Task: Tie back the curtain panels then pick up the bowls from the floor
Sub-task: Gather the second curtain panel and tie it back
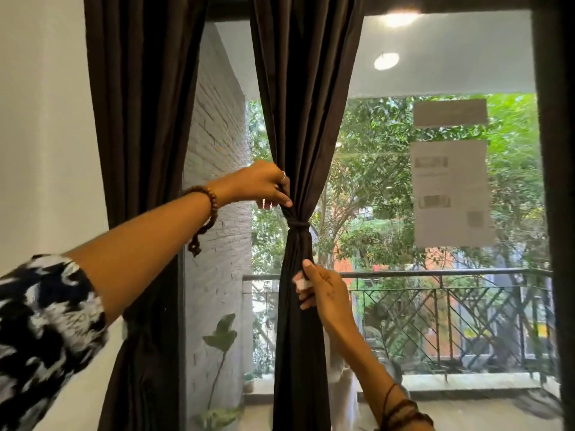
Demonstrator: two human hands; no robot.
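Left grip (267,188), right grip (320,290) on pleated dark curtain panel (298,119).

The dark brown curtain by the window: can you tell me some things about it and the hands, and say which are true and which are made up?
1. The dark brown fabric curtain panel in the middle is cinched by a dark tie band. True.
2. The left hand pinches the curtain below the band. False: it pinches just above it.
3. The right hand holds the curtain below the band. True.
4. The left wrist wears a silver watch. False: it wears a brown wooden bead bracelet.
5. Papers are stuck on the window glass. True.
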